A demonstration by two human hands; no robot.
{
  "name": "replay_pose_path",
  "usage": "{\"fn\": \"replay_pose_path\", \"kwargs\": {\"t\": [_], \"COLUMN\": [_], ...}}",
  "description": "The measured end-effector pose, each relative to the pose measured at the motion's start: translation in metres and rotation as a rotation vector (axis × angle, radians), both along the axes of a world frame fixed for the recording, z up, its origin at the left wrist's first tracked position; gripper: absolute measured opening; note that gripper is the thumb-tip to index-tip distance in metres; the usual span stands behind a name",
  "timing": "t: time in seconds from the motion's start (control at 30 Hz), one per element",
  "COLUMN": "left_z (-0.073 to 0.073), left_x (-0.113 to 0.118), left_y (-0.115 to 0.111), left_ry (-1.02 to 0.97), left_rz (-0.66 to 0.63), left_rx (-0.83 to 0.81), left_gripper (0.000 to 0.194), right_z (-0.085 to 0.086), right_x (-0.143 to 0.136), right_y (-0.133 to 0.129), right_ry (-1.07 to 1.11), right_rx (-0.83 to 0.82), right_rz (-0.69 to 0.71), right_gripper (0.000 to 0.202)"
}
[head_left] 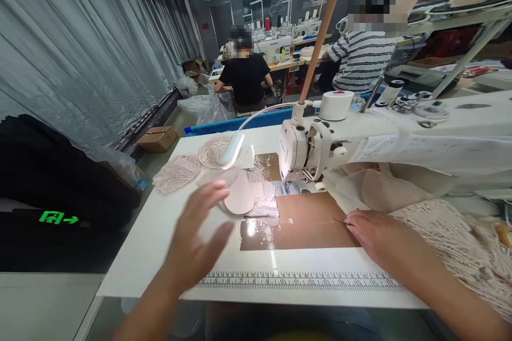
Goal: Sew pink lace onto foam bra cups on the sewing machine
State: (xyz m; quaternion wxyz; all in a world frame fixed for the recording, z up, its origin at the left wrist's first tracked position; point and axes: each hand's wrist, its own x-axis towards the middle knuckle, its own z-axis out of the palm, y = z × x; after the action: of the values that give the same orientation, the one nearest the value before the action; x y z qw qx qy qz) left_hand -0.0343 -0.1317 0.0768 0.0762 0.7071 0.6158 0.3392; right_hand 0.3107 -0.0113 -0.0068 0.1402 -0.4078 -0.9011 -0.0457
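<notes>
My left hand (200, 237) is raised over the white table, fingers apart and slightly blurred, and nothing shows in it. Just beyond its fingertips lies a pale rounded fabric cup piece (239, 194), beside a strip of light lace (264, 198). My right hand (370, 229) rests at the right end of the brown taped sheet (308, 218). Its fingers are closed on a thin pointed metal tool (339, 220), mostly hidden by the hand. The white sewing machine (300, 149) stands between and beyond my hands, its needle area right of the lace.
Patterned lace cups (178, 173) lie at the table's far left under a small lamp (232, 150). Sheer and lace fabric (444, 229) is heaped at the right. A printed ruler (300, 281) runs along the front edge. Two people sit at machines ahead.
</notes>
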Motion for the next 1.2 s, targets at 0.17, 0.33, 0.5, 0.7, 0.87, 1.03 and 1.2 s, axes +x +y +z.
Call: {"fn": "replay_pose_path", "kwargs": {"t": [0.17,0.33,0.5,0.7,0.87,1.03,1.2], "left_z": [-0.050,-0.057,-0.034,-0.021,-0.037,-0.054,-0.061], "left_x": [0.005,0.018,0.029,0.008,0.014,0.030,0.032], "left_y": [0.046,0.042,0.014,0.035,0.092,0.115,0.108], "left_ry": [0.267,0.101,0.087,-0.176,-0.269,-0.322,-0.601], "left_rz": [-0.051,-0.375,-0.572,-0.458,-0.376,-0.386,-0.445], "left_rx": [-0.192,-0.199,-0.337,-0.375,-0.540,-0.590,-0.627], "left_gripper": [0.027,0.028,0.029,0.048,0.072,0.051,0.037], "right_z": [0.009,0.022,0.033,0.040,0.048,0.032,0.022], "right_x": [-0.003,-0.005,-0.019,-0.034,-0.070,-0.101,-0.105], "right_y": [-0.014,-0.021,-0.017,-0.006,0.012,0.024,0.022], "right_ry": [0.180,0.345,0.373,0.358,0.341,0.380,0.471], "right_rx": [-0.156,-0.482,-0.685,-0.792,-0.777,-0.787,-0.799], "right_rz": [0.006,-0.041,-0.009,0.034,0.080,0.090,0.167], "right_gripper": [0.031,0.036,0.042,0.041,0.025,0.018,0.034]}}
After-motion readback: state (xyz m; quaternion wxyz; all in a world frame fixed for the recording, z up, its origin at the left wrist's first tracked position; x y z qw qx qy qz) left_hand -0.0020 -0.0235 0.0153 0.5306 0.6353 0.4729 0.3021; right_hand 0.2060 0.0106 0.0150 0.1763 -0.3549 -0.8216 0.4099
